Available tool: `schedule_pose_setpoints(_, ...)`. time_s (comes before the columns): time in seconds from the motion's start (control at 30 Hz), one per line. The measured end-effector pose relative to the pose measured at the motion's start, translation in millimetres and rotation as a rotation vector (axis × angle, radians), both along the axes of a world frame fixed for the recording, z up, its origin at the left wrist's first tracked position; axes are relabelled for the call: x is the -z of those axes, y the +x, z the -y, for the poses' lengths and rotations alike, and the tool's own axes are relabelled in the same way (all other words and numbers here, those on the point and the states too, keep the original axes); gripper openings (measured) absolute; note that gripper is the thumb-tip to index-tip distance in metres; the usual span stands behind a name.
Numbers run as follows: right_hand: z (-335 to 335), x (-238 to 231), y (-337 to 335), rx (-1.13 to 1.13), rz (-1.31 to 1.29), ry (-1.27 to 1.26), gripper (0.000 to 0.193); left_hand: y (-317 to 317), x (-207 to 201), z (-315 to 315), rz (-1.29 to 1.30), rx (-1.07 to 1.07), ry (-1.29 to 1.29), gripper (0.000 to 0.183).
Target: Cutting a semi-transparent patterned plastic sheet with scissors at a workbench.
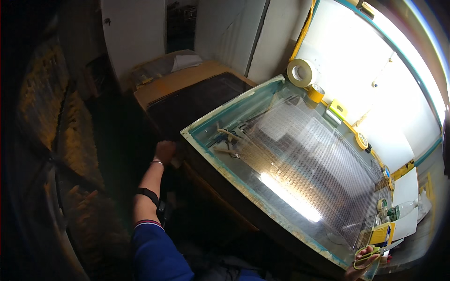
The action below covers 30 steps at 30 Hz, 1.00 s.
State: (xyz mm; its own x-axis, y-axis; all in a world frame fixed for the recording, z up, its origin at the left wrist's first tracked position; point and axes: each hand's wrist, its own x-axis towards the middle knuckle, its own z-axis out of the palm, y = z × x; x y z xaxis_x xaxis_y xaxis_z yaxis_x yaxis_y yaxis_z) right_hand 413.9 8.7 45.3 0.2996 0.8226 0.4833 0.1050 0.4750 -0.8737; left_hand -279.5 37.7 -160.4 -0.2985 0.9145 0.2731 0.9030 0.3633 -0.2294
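Note:
My right hand (pixel 364 259) is closed around the yellow-green handles of a pair of scissors (pixel 393 247) at the near right corner of a glass-topped light table (pixel 225 174). The scissor blades point right, slightly apart. On the left, my left hand (pixel 165 151) is curled near the table's left corner, beside its dark side. Its fingers are dim, and anything in them is hidden. Clear sheets with a dense printed grid (pixel 304 159) cover much of the glass. Thin tools (pixel 228 136) lie near its left end.
Along the far edge stand a white tape roll (pixel 302 72), a yellow tape roll (pixel 316 93) and a yellow tape measure (pixel 361 140). A plastic bottle (pixel 402 210) lies at right, by a yellow box (pixel 383 234). A dark panel (pixel 199 100) lies beyond the table's left end.

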Motion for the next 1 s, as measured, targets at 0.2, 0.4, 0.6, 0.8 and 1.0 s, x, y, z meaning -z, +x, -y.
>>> schedule_pose_setpoints(0.2,-22.4,56.3,44.4,0.125,-0.194,-0.005,0.045,-8.9,-29.3,-6.9,0.1,-0.021,-0.084,0.008)
schedule_pose_setpoints(0.4,-24.1,59.3,45.0,0.088,-0.23,-0.006,0.04,-7.4,-73.2,-23.8,0.21,-0.145,-0.117,0.009)
schedule_pose_setpoints(0.6,-17.4,44.2,26.1,0.038,-0.144,-0.107,0.036,-11.6,-137.2,-46.6,0.402,-0.204,0.448,0.027)
schedule_pose_setpoints(0.8,-19.1,36.5,13.8,0.025,-0.172,-0.094,0.035,62.2,-227.8,-85.6,0.233,0.324,1.079,0.013)
schedule_pose_setpoints(1.0,-12.8,34.0,17.6,0.084,-0.162,-0.07,0.032,238.6,-249.3,-28.7,0.143,0.744,1.083,0.016)
